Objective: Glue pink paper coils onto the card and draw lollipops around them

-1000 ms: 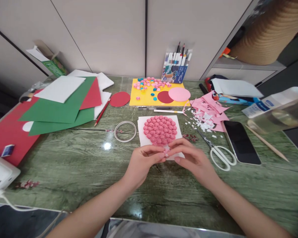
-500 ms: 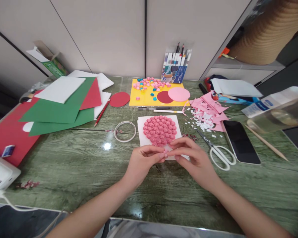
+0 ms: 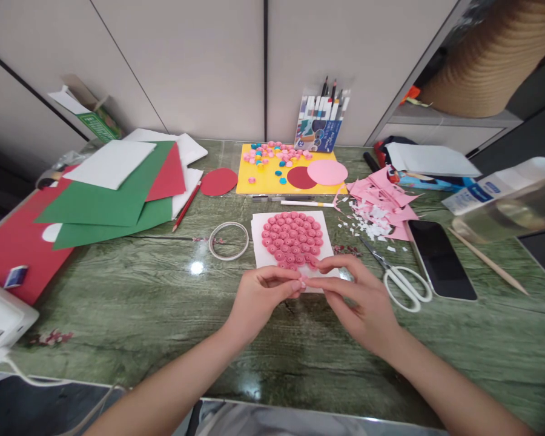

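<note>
Pink paper coils (image 3: 293, 233) lie packed in a rounded cluster on a white sheet (image 3: 320, 219). At the sheet's near edge, my left hand (image 3: 266, 293) pinches a small light pink paper piece (image 3: 303, 282) between thumb and index finger. From the right, my right hand (image 3: 358, 297) touches that piece with one fingertip, its fingers spread apart, while another fingertip is by the lowest coils. A ring of white tape (image 3: 228, 241) lies left of the sheet. White-handled scissors (image 3: 406, 284) lie to the right of my right hand.
Behind the sheet is a yellow board (image 3: 272, 178) with small coloured coils. Pink scraps (image 3: 381, 200), a phone (image 3: 442, 260), a wooden stick (image 3: 488, 262) and a bottle (image 3: 508, 206) are on the right. Green paper (image 3: 104, 200) and a white charger (image 3: 4, 321) are on the left.
The fingers of my right hand have shifted slightly and spread wider, the thumb lower. My left hand keeps its pinch in the same place.
</note>
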### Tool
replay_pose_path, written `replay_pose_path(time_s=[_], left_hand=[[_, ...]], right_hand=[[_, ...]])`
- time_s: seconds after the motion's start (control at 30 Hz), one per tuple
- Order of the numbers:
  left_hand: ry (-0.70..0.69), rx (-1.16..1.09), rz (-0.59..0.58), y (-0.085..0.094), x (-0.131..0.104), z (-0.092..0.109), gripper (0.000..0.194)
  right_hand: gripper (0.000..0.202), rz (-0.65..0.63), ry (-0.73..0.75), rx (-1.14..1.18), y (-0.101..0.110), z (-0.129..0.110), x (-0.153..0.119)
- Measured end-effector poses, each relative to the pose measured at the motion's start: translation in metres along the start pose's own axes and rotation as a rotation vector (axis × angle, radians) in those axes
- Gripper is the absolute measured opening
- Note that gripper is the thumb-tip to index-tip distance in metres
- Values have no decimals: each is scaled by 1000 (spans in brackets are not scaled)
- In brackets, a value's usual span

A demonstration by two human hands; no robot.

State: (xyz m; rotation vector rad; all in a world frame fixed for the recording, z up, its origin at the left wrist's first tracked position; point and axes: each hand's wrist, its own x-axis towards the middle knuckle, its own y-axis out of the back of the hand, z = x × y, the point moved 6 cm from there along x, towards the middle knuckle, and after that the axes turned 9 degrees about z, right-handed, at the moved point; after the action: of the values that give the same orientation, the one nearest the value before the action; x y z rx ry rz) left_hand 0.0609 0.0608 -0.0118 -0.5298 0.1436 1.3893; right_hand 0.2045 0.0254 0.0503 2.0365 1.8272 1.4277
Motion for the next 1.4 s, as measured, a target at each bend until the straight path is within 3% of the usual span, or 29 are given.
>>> replay_pose_path(time_s=[0.2,0.43,0.7,0.83,1.0,1.2,1.4], left_hand=[[14,-27,-8,-1,-1,1,14],[5,-49,3,-1,-2,-2,14],[-22,-70,-6,-2,-1,0,14],[-55,-10,8,0,-2,-1,14],[-97,56,3,-2,-4,4,18],[-55,0,-42,-6,-5,5,21],[0,-59,-68,-6,-4,3,23]], right_hand=[[39,57,100,-55,1,-5,-2],[39,34,-66,12,-2,1,-3],[41,8,-104,48,-4,1,-4],[42,26,-5,-13,-3,-6,-4],[40,84,165,-248,0,-13,-8],[38,140,220,-415,-1,-16,-8],[34,97,215,-522,-7,-16,-7]])
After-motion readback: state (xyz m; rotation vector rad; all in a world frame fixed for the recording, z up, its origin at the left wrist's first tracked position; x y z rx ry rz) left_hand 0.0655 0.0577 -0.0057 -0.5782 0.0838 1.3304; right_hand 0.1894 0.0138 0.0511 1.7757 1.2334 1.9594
